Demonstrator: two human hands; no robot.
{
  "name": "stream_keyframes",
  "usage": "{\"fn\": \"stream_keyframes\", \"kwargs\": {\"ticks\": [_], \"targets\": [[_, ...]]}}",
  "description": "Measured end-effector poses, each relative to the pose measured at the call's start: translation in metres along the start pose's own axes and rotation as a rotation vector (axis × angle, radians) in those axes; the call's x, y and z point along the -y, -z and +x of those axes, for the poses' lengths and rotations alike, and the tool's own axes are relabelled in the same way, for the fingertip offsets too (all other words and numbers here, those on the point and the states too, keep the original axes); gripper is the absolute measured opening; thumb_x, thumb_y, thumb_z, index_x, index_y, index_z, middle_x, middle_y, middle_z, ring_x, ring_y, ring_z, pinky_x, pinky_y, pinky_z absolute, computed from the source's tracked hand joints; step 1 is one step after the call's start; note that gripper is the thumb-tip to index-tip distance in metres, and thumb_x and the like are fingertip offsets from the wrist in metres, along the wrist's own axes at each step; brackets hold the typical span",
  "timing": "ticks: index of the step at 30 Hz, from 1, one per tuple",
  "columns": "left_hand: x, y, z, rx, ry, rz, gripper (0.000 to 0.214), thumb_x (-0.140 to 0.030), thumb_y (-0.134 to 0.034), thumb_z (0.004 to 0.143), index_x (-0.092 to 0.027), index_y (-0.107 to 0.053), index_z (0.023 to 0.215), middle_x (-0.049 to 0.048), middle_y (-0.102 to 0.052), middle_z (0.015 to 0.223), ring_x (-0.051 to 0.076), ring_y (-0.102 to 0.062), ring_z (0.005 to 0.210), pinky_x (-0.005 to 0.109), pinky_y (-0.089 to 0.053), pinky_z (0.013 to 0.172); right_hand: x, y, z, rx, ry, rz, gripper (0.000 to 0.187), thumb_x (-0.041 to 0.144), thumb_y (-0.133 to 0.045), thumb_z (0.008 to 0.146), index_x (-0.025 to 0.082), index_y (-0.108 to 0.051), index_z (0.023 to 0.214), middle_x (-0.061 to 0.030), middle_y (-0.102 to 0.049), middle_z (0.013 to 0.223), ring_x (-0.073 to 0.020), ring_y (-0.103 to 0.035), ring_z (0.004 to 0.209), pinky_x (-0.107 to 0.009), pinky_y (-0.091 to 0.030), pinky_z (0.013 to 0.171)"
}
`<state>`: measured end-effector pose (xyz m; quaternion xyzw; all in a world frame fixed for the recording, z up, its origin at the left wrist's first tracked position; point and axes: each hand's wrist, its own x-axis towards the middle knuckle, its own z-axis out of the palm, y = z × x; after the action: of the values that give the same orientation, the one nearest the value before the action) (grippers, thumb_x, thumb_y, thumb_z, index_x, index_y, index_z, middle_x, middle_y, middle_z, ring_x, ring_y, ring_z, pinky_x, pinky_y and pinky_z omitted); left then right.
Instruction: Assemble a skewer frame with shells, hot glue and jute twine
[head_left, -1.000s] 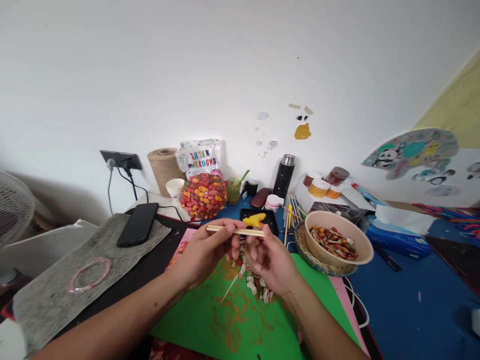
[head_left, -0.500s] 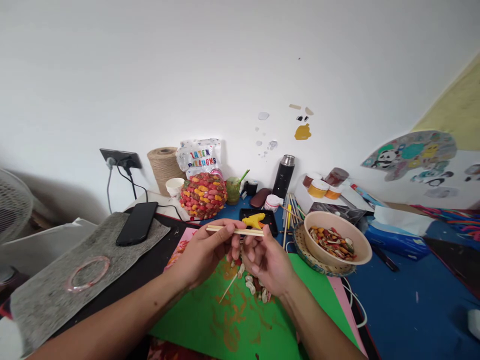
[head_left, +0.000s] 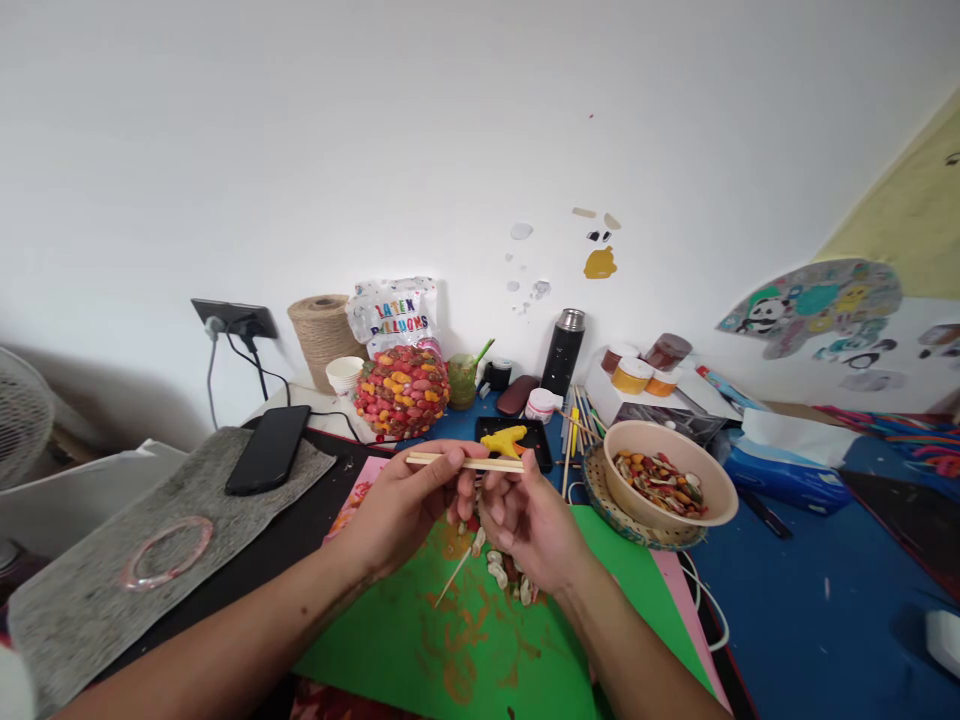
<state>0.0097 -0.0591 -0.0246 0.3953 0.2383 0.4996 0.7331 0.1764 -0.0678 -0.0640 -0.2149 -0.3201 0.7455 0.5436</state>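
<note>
Two thin pale wooden sticks (head_left: 480, 464) lie level and side by side between my hands. My left hand (head_left: 405, 505) pinches their left part between thumb and fingers. At the other end, my right hand (head_left: 538, 525) holds them with the thumb against the tips and fingers curled below. Under the hands is a green sheet (head_left: 382, 635) smeared with brown paint. Pistachio-like shells (head_left: 496, 570) lie on it beneath my right hand, partly hidden, and a thin skewer (head_left: 453, 578) rests to their left.
A bowl of painted shells (head_left: 727, 490) stands right on a woven tray (head_left: 596, 490). Behind the hands are a yellow glue gun (head_left: 504, 442), a thermos (head_left: 564, 355), a shell-covered ball (head_left: 405, 390) and a twine spool (head_left: 319, 335). A phone (head_left: 268, 450) and clear ring (head_left: 169, 552) lie left.
The view has shifted slightly, so the surroundings sit a little further left. Both hands keep the same hold on the wooden sticks.
</note>
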Motion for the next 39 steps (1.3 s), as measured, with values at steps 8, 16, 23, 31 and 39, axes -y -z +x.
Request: {"fn": "stream_keyframes", "kwargs": {"ticks": [8, 16, 23, 31, 39], "targets": [[0.000, -0.001, -0.001, -0.016, -0.002, -0.015, 0.034, -0.041, -0.091, 0.082, -0.011, -0.084, 0.096, 0.0027, -0.068, 0.067, 0.012, -0.064, 0.054, 0.020, -0.048, 0.051, -0.003, -0.001, 0.001, -0.007, 0.001, -0.008, 0.059, 0.072, -0.078, 0.084, 0.014, -0.071, 0.076, 0.0024, -0.060, 0.053, -0.0065, -0.044, 0.036, -0.019, -0.026, 0.038], [0.001, 0.003, 0.001, 0.013, -0.022, 0.025, 0.034, -0.042, -0.089, 0.084, -0.012, -0.085, 0.098, 0.0026, -0.068, 0.066, 0.012, -0.064, 0.055, 0.020, -0.047, 0.053, -0.003, 0.003, 0.000, -0.028, -0.007, -0.062, 0.061, 0.076, -0.073, 0.086, 0.016, -0.071, 0.079, 0.0035, -0.058, 0.055, -0.0069, -0.045, 0.037, -0.019, -0.025, 0.038], [-0.002, 0.005, 0.002, 0.005, -0.016, 0.054, 0.036, -0.043, -0.088, 0.083, -0.011, -0.085, 0.099, 0.0031, -0.069, 0.067, 0.012, -0.064, 0.055, 0.021, -0.045, 0.051, 0.005, 0.000, 0.000, -0.056, -0.039, -0.074, 0.057, 0.071, -0.080, 0.082, 0.015, -0.070, 0.079, 0.0040, -0.058, 0.054, -0.0069, -0.046, 0.038, -0.019, -0.023, 0.039], [-0.007, 0.010, 0.006, -0.048, -0.015, 0.067, 0.036, -0.043, -0.089, 0.083, -0.011, -0.083, 0.098, 0.0031, -0.068, 0.067, 0.013, -0.063, 0.055, 0.021, -0.046, 0.050, 0.008, 0.000, 0.001, -0.029, -0.032, -0.003, 0.053, 0.067, -0.078, 0.086, 0.014, -0.074, 0.080, 0.0026, -0.059, 0.054, -0.0075, -0.047, 0.038, -0.020, -0.024, 0.039], [-0.006, 0.010, 0.007, -0.039, -0.025, 0.096, 0.036, -0.043, -0.088, 0.083, -0.011, -0.083, 0.097, 0.0033, -0.068, 0.067, 0.013, -0.063, 0.055, 0.021, -0.045, 0.050, 0.002, -0.002, 0.000, -0.044, -0.045, -0.044, 0.057, 0.070, -0.078, 0.085, 0.014, -0.072, 0.079, 0.0028, -0.058, 0.054, -0.0070, -0.046, 0.038, -0.019, -0.024, 0.038]]}}
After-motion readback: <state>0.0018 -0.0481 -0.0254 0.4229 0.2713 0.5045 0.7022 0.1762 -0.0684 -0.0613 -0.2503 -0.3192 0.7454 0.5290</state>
